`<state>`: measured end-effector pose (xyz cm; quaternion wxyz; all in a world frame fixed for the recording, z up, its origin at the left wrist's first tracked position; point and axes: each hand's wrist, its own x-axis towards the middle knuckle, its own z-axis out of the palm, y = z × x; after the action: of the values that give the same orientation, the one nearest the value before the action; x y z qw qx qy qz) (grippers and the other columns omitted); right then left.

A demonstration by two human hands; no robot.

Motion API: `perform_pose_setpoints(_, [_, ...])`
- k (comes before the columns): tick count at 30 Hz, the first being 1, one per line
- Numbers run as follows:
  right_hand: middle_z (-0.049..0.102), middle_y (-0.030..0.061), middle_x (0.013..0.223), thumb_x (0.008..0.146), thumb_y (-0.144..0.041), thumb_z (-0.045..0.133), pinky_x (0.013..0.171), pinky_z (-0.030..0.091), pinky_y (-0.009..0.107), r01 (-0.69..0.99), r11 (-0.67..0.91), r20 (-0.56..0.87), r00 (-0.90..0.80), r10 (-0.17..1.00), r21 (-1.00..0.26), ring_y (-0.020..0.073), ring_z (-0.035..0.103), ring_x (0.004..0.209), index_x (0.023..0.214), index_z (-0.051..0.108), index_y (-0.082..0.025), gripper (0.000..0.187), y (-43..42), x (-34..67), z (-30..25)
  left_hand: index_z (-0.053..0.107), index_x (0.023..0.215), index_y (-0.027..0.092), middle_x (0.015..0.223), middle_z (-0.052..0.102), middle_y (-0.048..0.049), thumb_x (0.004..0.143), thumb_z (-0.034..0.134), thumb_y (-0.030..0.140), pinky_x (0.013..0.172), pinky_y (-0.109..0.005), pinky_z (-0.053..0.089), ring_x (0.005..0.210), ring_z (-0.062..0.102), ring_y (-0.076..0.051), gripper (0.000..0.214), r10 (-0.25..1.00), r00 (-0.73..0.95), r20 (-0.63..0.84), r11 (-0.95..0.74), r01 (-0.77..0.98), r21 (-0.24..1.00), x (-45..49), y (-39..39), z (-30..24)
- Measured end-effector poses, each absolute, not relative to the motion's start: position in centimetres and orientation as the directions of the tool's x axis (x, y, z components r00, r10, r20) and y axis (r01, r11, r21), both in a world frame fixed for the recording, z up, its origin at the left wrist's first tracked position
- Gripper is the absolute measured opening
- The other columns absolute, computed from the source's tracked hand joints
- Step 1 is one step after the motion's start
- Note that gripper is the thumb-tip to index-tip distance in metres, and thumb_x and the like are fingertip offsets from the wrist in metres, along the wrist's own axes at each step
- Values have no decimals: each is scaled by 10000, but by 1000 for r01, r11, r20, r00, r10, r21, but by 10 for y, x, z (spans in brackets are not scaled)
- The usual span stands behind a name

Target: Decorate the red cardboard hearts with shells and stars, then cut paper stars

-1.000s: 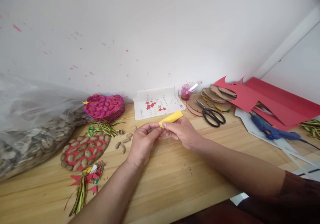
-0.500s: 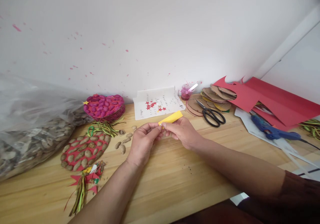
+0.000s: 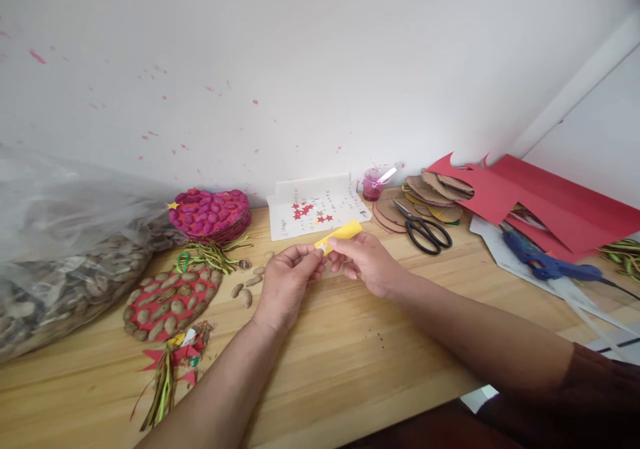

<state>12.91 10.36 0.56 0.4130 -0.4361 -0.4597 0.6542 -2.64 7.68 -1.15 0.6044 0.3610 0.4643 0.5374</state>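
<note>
Above the middle of the wooden table, a folded strip of yellow paper (image 3: pixel 346 234) is held between my two hands. My left hand (image 3: pixel 291 279) pinches its left end with thumb and forefinger. Along its lower edge, my right hand (image 3: pixel 367 259) grips it with the thumb on top. A small whitish star shape (image 3: pixel 323 247) shows on the strip beside my left thumb; whether it is a cut-out or a mark, I cannot tell. Behind the hands, a white sheet (image 3: pixel 280 225) carries several small red stars (image 3: pixel 302 211).
Peanuts (image 3: pixel 246 297) lie left of my hands, near a red peanut-covered disc (image 3: pixel 173 302) and a pink one (image 3: pixel 210 212). A peanut bag (image 3: pixel 75 289) stands far left. Scissors (image 3: pixel 424 229), cardboard discs (image 3: pixel 435 192), red paper (image 3: pixel 565 195) and a blue glue gun (image 3: pixel 550 265) are right.
My right thumb has shifted right along the yellow strip, and the whitish star shape now shows on it. Both hands have otherwise stayed in place.
</note>
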Motion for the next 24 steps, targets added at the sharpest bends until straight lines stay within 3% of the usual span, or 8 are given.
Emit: perform_pose_setpoints(24, [592,-4,569,693,-293,732,414,221,224,-88,-200,-169,-276,946,-976,90,463,492,704,686,-149,152,103,128,5,711,803,140,684,687,-12,696,837,363,608,-192,455,616,580,-89,278,985,15,-174,170,-311,935,-26,78,-11])
